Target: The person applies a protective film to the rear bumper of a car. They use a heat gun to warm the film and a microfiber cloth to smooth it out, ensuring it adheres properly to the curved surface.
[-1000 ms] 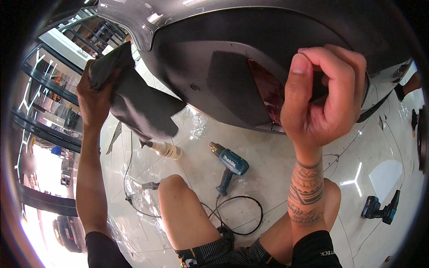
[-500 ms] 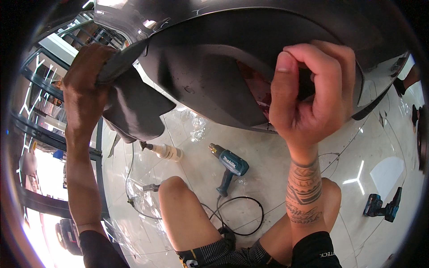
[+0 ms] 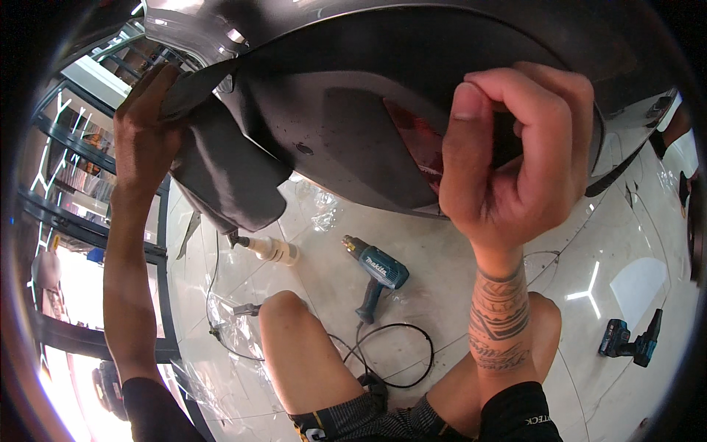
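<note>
My left hand (image 3: 147,125) is closed on a dark grey flexible sheet (image 3: 232,173), which hangs from it in a loose, folded flap. The sheet runs up to a dark grey car body panel (image 3: 331,125) with a curved edge. In front of that panel's right part, my right hand (image 3: 526,151) is pinched, thumb against forefinger, the other fingers curled. Whatever sits in this pinch is hidden. A reddish patch (image 3: 416,140) shows in an opening of the panel, just left of the right thumb.
On the glossy tiled floor lie a teal heat gun (image 3: 375,269) with a black cable (image 3: 431,353), a whitish bottle (image 3: 272,250), and a cordless tool (image 3: 630,339) at the right. Clear crumpled film (image 3: 324,210) lies under the panel. A dark-framed glass door (image 3: 88,243) stands left.
My left hand has shifted slightly right, and the hanging flap has swung right with it. The right hand keeps its pinch and has barely moved.
</note>
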Available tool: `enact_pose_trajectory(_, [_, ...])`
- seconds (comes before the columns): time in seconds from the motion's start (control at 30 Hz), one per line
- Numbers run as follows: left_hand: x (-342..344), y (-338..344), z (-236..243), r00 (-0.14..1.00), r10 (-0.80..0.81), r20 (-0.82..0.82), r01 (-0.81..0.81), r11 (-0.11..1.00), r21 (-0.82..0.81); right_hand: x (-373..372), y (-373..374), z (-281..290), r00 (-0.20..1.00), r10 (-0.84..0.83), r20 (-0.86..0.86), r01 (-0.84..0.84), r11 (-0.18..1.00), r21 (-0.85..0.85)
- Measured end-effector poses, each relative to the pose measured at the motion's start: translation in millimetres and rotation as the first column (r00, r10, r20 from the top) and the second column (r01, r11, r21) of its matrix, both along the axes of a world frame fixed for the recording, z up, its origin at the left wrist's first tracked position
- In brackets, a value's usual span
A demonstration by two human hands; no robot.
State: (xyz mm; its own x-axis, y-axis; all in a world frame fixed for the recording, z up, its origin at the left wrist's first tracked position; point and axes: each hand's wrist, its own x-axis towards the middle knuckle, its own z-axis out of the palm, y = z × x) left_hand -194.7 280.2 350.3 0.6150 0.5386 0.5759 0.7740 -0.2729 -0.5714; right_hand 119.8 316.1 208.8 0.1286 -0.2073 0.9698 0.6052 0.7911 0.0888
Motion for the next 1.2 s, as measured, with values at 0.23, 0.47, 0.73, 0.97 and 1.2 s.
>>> enact_pose_trajectory(0.23, [8.2,-8.7,-16.1,0.924,0.131,0.358,-0.062,0.978,-0.198,-2.6,-14.7,3.5,0.999,-0.033,-0.023,0.030,0.993,-0.112])
enact_pose_trajectory(0.47, [18.7,-15.8,-31.9,0.892,0.205,0.403,-0.154,0.976,-0.156,-3.2,-17.1,3.3,1.000,-0.028,-0.007,0.027,0.991,-0.134])
enact_pose_trajectory(0.73, [22.2,-17.9,-46.3,0.870,0.202,0.451,-0.134,0.975,-0.179,-1.2,-13.9,2.9,1.000,-0.027,0.002,0.027,0.994,-0.110])
enact_pose_trajectory(0.97, [-8.1,-18.6,-53.4,0.924,0.192,0.330,-0.140,0.975,-0.174,-6.1,-14.0,4.8,1.000,0.009,-0.014,-0.011,0.993,-0.116])
enact_pose_trajectory(1.2, [35.4,-72.0,-73.9,0.253,0.191,0.948,0.205,0.947,-0.246,-9.5,-29.5,0.8,0.967,0.249,0.057,-0.236,0.957,-0.166])
